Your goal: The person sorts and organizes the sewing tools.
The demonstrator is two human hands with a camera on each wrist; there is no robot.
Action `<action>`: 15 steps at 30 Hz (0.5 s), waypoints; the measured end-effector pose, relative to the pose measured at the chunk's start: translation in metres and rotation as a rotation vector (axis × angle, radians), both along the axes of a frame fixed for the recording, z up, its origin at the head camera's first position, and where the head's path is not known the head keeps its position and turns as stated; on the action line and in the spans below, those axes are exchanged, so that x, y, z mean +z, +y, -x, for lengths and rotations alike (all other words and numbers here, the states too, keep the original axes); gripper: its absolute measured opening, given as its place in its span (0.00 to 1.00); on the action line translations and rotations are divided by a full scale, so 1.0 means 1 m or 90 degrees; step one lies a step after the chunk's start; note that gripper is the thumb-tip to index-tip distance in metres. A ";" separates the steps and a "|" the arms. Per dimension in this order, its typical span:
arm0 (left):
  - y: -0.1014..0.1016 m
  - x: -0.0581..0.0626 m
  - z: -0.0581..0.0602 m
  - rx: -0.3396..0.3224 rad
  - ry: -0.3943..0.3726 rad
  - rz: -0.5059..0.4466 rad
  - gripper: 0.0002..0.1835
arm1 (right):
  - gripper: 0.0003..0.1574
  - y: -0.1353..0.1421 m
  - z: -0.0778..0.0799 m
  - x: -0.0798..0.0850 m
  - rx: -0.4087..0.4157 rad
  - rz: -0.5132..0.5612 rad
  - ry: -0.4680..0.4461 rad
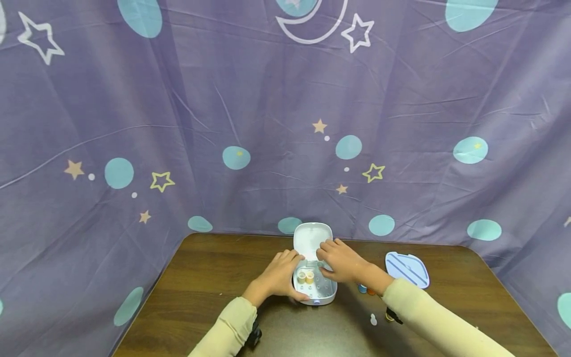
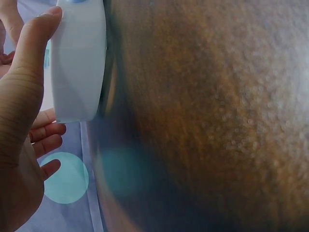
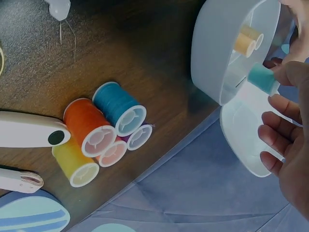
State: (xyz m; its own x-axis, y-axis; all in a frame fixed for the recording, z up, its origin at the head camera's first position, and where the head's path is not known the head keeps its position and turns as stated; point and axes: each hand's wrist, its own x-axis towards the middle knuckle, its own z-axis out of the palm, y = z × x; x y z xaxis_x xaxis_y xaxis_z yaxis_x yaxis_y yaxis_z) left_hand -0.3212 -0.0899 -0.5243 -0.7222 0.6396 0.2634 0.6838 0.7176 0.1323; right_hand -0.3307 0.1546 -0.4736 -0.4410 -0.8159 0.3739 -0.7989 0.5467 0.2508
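An open white sewing box (image 1: 327, 298) stands on the table, its hinged lid (image 1: 307, 239) tilted up at the back. My left hand (image 1: 277, 275) grips the box's left side, thumb on the front wall and fingers farther back. Over the box's right half, my right hand (image 1: 344, 262) pinches a teal thread spool (image 3: 261, 79) between thumb and finger. Two spools, a pale yellow spool (image 3: 244, 45) and a beige spool (image 3: 253, 34), stand side by side inside the box. Rows of small pegs (image 1: 311, 287) show on its floor.
Right of the box lie several thread spools, among them orange (image 3: 87, 123), blue (image 3: 115, 102) and yellow (image 3: 73, 162). Near them are a white-handled tool (image 3: 29, 129), a white needle threader (image 3: 60, 8) and a light-blue striped tray (image 1: 407, 269). A purple curtain (image 1: 267, 198) hangs behind the table.
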 end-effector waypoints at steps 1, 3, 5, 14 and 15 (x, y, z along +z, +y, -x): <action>0.000 0.000 0.000 -0.001 0.002 0.000 0.57 | 0.15 -0.001 -0.001 0.000 -0.003 -0.005 -0.006; 0.000 -0.001 0.000 -0.002 0.001 -0.002 0.57 | 0.15 -0.002 -0.002 0.000 -0.011 -0.018 -0.019; 0.000 0.000 0.000 -0.002 0.000 -0.001 0.57 | 0.15 -0.003 -0.003 0.000 -0.020 -0.031 -0.036; 0.000 -0.001 -0.001 0.007 -0.001 0.007 0.58 | 0.15 -0.006 -0.005 -0.001 -0.034 -0.072 -0.055; 0.000 -0.001 -0.001 0.007 -0.001 0.007 0.58 | 0.15 -0.006 -0.005 -0.001 -0.036 -0.077 -0.055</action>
